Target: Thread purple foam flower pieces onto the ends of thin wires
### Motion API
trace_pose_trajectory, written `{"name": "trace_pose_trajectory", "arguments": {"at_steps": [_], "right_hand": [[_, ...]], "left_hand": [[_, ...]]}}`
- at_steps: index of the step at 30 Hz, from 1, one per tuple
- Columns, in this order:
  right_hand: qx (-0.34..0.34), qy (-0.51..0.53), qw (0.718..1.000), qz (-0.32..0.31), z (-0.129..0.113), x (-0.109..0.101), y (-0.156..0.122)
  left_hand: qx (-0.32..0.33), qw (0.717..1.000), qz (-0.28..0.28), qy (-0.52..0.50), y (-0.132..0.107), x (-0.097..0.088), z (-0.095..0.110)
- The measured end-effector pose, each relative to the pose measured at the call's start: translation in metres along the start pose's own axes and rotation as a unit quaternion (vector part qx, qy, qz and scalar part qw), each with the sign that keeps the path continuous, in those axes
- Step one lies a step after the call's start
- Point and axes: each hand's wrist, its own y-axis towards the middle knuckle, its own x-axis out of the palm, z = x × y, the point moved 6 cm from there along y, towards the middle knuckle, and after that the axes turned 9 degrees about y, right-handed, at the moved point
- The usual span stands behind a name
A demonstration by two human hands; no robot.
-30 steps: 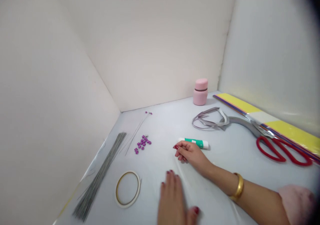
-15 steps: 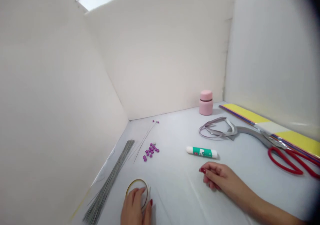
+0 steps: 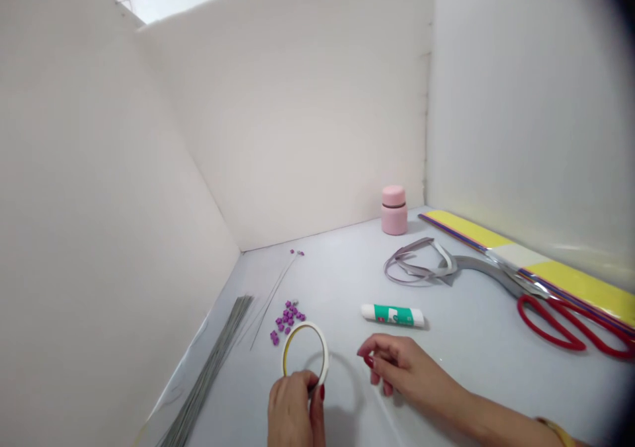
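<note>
A narrow roll of white tape (image 3: 325,360) with a yellow inner side is held up on edge. My left hand (image 3: 294,407) pinches its lower rim between thumb and fingers. To the right, my right hand (image 3: 399,369) hovers low over the table with fingers curled and thumb against the index finger; whether anything is in that pinch I cannot make out. Just beyond it lies a green and white glue stick (image 3: 394,315). Small purple star-shaped pieces (image 3: 288,316) lie in a cluster just behind and left of the tape roll.
At left lies a bundle of thin grey wires (image 3: 213,367). Two loose wires (image 3: 270,295) have purple stars near their far ends. Rearward stands a pink jar (image 3: 394,210). On the right are a grey ribbon (image 3: 404,262), red-handled scissors (image 3: 550,321) and a yellow packet (image 3: 570,275). White walls enclose the table.
My left hand has raised the tape roll off the table, tipping it upright and bringing it rightward. My right hand has come closer to it. The whole view has shifted slightly.
</note>
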Motion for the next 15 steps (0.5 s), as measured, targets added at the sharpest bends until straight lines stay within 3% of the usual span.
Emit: {"name": "trace_pose_trajectory", "arguments": {"at_steps": [4,7,10,15], "right_hand": [[-0.079,0.029,0.995,0.045,-0.013,-0.002,0.006],[-0.124,-0.017,0.988,0.093,-0.014,-0.01,0.003],[-0.138,-0.097,0.982,0.084,-0.013,-0.012,-0.001],[-0.127,-0.108,0.985,0.042,-0.013,-0.007,0.0]], "left_hand": [[0.023,0.997,0.025,-0.071,0.016,0.015,0.021],[0.03,0.997,0.025,-0.071,0.015,0.027,0.028],[0.03,0.997,0.012,-0.068,0.009,0.036,0.029],[0.007,0.996,-0.012,-0.085,0.004,0.037,0.029]]}}
